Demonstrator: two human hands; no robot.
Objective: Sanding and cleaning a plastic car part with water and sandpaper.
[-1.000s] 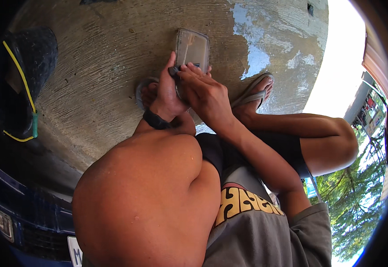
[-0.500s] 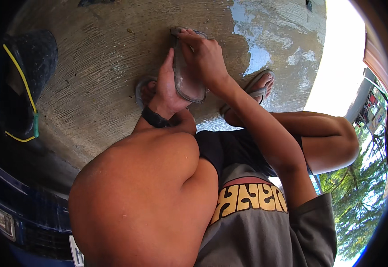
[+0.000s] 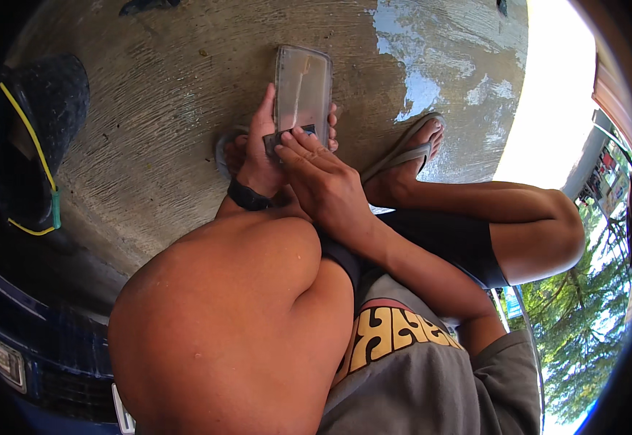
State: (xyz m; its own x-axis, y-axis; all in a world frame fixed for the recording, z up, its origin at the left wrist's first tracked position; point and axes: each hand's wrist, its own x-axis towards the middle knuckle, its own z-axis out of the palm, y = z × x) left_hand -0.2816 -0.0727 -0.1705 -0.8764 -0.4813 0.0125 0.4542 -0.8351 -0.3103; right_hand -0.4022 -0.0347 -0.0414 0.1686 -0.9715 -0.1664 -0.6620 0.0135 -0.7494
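Partly between both hands (image 3: pixel 258 165) (image 3: pixel 323 176), clear panel (image 3: pixel 303 87)

Translucent grey-brown case (image 3: pixel 305 83), dark pad (image 3: pixel 271 145), black wristband (image 3: pixel 248 196); grey shirt (image 3: pixel 417 384) with yellow print (image 3: pixel 396 335); black bucket (image 3: pixel 69 94), yellow handle (image 3: pixel 32 133); finely streaked brown floor (image 3: pixel 164 94)

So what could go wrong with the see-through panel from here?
The see-through panel might slip from the left hand and drop onto the concrete floor. Also, the small dark pad under the right hand could scratch its surface if rubbed along it.
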